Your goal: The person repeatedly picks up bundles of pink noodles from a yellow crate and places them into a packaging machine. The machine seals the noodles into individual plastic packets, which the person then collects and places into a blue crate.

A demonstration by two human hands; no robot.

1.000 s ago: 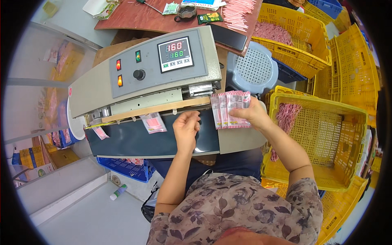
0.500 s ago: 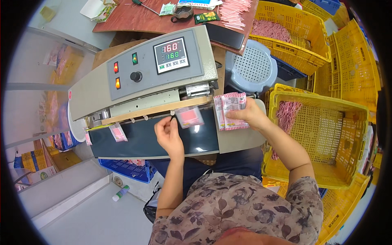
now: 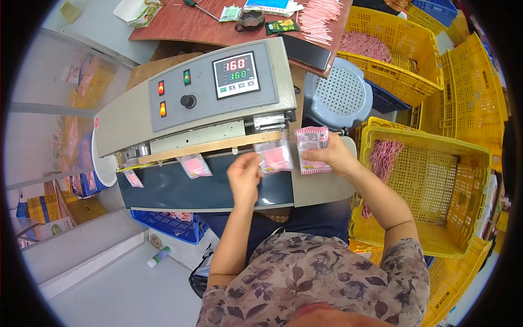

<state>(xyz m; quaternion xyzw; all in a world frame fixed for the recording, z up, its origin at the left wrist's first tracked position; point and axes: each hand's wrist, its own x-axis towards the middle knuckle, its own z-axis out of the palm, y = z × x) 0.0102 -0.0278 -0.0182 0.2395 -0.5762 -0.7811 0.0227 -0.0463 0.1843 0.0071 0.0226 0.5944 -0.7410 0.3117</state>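
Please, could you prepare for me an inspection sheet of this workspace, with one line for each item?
Surface: dark machine bed, shiny, below the grey machine's front edge.
Work items: three small packets spaced along that edge; a pink-striped packet to their right.
Clutter: phone, dark cup and loose pink sticks on the red table.
Hands: left hand beside the rightmost edge packet, grip unclear; right hand holds the pink-striped packet.
Cables: nothing seen.
Surroundings: blue-grey stool behind the machine; yellow crates at right, two holding pink strands.
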